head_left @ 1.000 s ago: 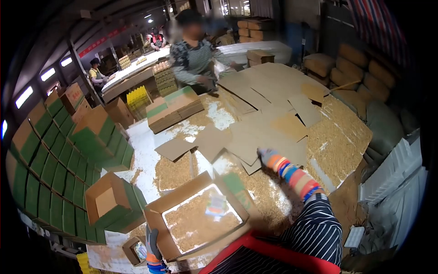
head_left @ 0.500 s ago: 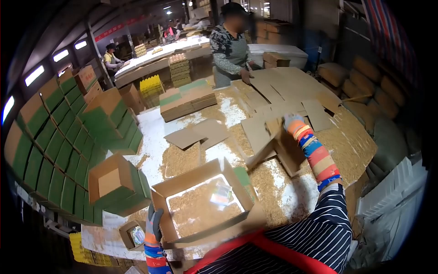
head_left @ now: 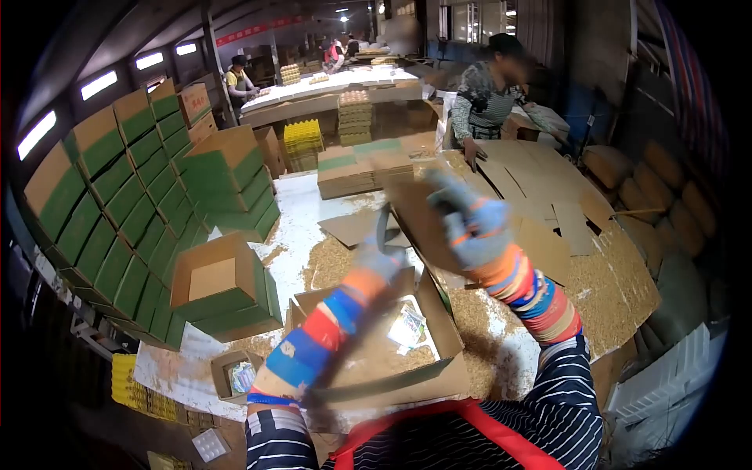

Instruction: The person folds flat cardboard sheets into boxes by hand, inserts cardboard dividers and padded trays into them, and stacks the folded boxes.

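Brown cardboard – one loose piece, tilted and blurred, is up in the air over the table, between a person's two gloved hands. R hand has its fingers bent round the piece's right side, pinching it. L hand is at the piece's lower left, thumb side up; too blurred to tell if it's gripping or just touching. Both forearms wear bright striped bands, w/ dark pinstriped sleeves above.

Directly below the hands, close to the person's body, sits an open box w/ tan flakes inside & a shiny printed packet lying on top, toward the right. Left of it, a small box holds more packets. Further left: an open green-and-brown box, then tall stacks of green boxes.

Tan flakes also cover much of the tabletop. Across it, a co-worker in a striped apron rests one hand by large flat cardboard sheets – approx. opposite, on the right.
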The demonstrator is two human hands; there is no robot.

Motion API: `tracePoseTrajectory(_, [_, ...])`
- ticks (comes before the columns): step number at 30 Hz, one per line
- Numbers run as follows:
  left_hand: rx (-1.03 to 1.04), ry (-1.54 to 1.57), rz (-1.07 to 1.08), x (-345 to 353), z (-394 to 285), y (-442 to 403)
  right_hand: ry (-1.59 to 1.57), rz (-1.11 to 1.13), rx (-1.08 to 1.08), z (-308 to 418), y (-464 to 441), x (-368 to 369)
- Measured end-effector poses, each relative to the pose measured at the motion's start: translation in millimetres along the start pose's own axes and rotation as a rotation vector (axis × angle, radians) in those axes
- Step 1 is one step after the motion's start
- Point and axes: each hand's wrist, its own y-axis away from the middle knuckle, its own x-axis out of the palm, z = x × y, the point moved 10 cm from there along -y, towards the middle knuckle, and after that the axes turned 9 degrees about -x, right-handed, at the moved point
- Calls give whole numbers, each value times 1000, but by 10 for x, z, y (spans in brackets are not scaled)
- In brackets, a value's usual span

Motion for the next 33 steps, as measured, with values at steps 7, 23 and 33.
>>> tracePoseTrajectory(7, [-50, -717, -10, -543, 535, -114, 214, 271, -368, 433, 170, 168])
tracePoseTrajectory(23, [252, -1004, -139, -1065, -457, 1698, -783, 1300, -56, 362, 1748, 1417])
tracePoseTrajectory(33, [-181, 226, -115, -1022, 1500, 2035, -1274, 495, 1471, -513, 2879, 756])
